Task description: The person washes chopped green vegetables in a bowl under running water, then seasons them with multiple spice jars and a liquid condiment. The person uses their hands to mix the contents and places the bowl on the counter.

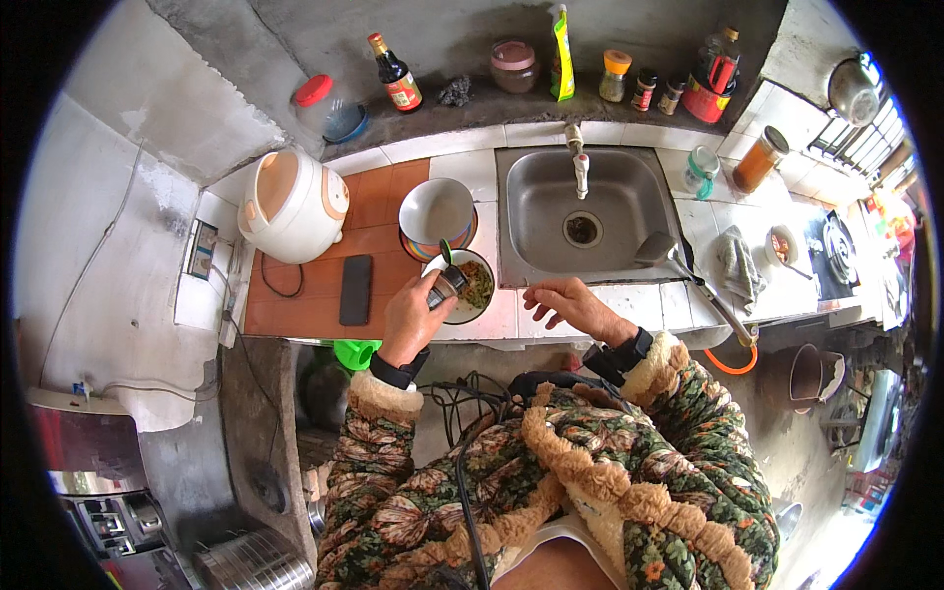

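Note:
My left hand (pixel 410 318) grips a small glass spice jar (pixel 445 286) with a black top and a raised green flap, tilted over a white bowl (pixel 466 316). Chopped green and orange food (pixel 476 285) lies in that bowl. Just behind it, an empty white bowl (pixel 436 209) rests on a multicoloured striped dish (pixel 419 252). To the right of the food bowl, my right hand (pixel 571 306) hovers near the counter's front edge below the sink, fingers loosely bent and apart, holding nothing.
A steel sink (pixel 531 221) with a tap (pixel 580 173) lies ahead. A metal spatula (pixel 700 284) crosses its right corner beside a grey cloth (pixel 737 269). A black phone (pixel 356 290) and a white rice cooker (pixel 295 206) are at left. Bottles and jars line the back ledge (pixel 472 122).

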The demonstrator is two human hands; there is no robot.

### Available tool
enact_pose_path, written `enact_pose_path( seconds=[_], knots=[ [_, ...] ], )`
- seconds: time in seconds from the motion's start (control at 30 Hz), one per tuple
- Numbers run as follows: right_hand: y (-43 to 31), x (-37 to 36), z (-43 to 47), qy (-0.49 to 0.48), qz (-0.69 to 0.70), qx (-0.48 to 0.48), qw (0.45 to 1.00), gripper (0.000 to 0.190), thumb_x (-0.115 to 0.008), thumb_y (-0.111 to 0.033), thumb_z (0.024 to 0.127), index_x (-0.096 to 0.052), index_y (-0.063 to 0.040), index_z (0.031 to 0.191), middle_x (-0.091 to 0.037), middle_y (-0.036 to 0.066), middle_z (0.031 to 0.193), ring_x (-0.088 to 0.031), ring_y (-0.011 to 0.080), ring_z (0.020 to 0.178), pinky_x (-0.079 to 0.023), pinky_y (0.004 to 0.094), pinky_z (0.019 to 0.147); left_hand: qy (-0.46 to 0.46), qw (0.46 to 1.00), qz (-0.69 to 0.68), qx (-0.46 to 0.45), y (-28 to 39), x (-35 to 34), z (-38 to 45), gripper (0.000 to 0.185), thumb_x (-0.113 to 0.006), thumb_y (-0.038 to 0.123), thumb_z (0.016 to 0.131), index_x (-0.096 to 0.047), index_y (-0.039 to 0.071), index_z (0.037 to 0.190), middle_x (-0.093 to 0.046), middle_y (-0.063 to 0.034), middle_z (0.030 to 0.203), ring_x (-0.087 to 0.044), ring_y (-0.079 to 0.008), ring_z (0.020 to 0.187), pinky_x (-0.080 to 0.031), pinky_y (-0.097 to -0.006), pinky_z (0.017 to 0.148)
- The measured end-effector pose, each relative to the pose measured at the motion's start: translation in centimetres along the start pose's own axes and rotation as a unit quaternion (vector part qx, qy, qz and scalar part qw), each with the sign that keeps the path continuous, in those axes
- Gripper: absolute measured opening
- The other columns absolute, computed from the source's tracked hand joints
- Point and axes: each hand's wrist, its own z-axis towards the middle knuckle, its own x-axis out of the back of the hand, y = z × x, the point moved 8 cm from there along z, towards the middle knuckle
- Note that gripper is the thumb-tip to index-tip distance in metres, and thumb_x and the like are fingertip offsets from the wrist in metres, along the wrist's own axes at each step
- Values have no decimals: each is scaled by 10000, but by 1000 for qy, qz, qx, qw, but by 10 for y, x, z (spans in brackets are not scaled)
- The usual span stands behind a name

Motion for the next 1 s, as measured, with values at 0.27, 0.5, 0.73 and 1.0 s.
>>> enact_pose_path(
  seconds=[0.27, 0.5, 0.73, 1.0],
  knots=[
    [7, 1, 0, -10, 8, -36, 999, 358, -484, -277, 998, -623, 26, 1128, -653, 63, 977, -633, 147, 840, -555, 286, 669, 69, 994, -81, 10, -9, -2, -11, 472, -738, 242, 808, -594, 8, 1191, -657, -175, 1034, -644, -343, 926, -517, -415, 756],
    [13, -8, 6, -32, 2, -63, 998, 338, -495, -253, 995, -623, 26, 1138, -665, 67, 999, -642, 142, 840, -555, 281, 667, 58, 993, -87, 56, -25, -15, -15, 436, -723, 197, 830, -591, -1, 1194, -669, -176, 995, -666, -288, 892, -513, -389, 732],
    [11, -9, 9, -42, 2, -52, 998, 355, -534, -263, 983, -613, 30, 1167, -666, 69, 1003, -641, 137, 847, -557, 281, 670, 116, 969, -214, 37, -31, -12, -23, 405, -691, 225, 876, -588, 5, 1200, -656, -87, 918, -627, -173, 779, -493, -324, 670],
    [-24, -51, 27, -105, 19, 44, 993, 800, -717, -388, 864, -341, 36, 1429, -527, 185, 1306, -508, 240, 1190, -414, 382, 1027, -68, 836, -541, 56, 19, -41, -52, 543, -623, 403, 927, -507, 28, 1302, -596, -28, 1058, -558, -113, 940, -461, -288, 811]
  ],
)
